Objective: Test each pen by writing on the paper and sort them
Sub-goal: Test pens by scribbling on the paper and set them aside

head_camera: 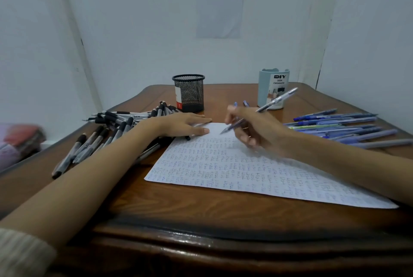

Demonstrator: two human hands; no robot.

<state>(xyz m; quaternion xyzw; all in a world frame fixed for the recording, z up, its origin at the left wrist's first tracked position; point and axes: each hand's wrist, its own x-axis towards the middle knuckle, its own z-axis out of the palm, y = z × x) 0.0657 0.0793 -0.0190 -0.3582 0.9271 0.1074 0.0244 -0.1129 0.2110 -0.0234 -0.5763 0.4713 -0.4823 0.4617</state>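
Nearest me, a cream ribbed sleeve cuff (20,252) hangs by the dark carved wooden desk (178,205). Beyond it lies the white sheet of paper crowded with blue scribbles (223,171), only its far strip blank. My left hand (183,125) presses that far corner flat, fingers straight; my right hand (257,129) pinches a translucent blue ballpoint pen (277,99), tip at the blank strip. Loose black-gripped grey pens (105,118) lie under my left forearm, blue pens (339,123) to the right. Behind stand a black mesh cup (188,93) and a pale blue plastic organiser cup (273,88). I judge my forearm could roll black pens off the edge, or the sheet skid if that hand lifts
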